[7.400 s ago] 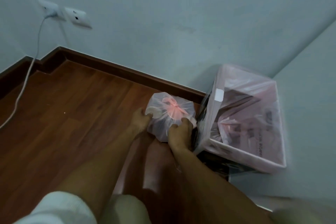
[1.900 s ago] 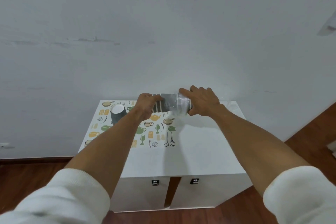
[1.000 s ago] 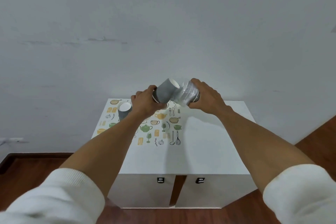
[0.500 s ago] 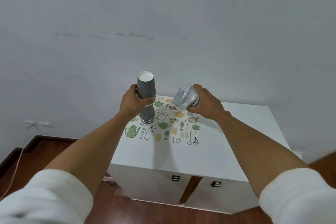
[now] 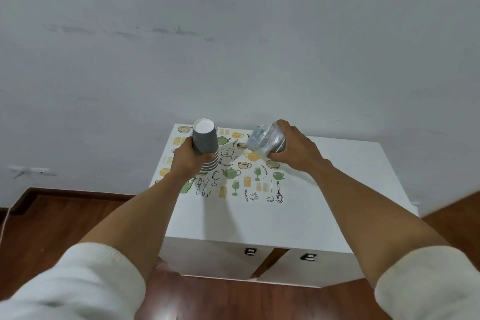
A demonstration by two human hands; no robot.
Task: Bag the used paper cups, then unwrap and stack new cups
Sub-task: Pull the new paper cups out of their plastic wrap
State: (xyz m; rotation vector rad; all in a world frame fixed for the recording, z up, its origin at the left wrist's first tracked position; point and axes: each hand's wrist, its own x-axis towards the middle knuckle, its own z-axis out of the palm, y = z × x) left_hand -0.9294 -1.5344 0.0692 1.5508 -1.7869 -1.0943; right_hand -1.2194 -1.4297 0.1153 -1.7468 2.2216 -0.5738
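Half a second on, the stack of cups (image 5: 205,148) has come lower, and its bottom rims now sit at or just above the cabinet top (image 5: 311,205); contact cannot be told. It is a pile of grey ribbed paper cups held upside down, the white base of the top cup facing up and several rims fanned out below. The left hand (image 5: 187,161) grasps the pile from the left side, fingers curled round the lower cups. The right hand (image 5: 293,153) has hardly shifted: it is clenched round a crumpled clear plastic wrapper (image 5: 265,139), held well apart from the cups, above the back of the cabinet. Whether any cup is left inside the plastic cannot be told.

Under both hands a printed mat (image 5: 233,179) with teapots, cups, glasses and kitchen tools lies on the left half of the white top. Two doors close the front of the cabinet, each with a small dark handle (image 5: 250,251). Both forearms are bare, with white sleeves (image 5: 426,283) pushed up. The cabinet stands against a pale wall (image 5: 233,47) on a brown wooden floor (image 5: 52,221), and a dark skirting board (image 5: 78,193) runs along the wall at left.
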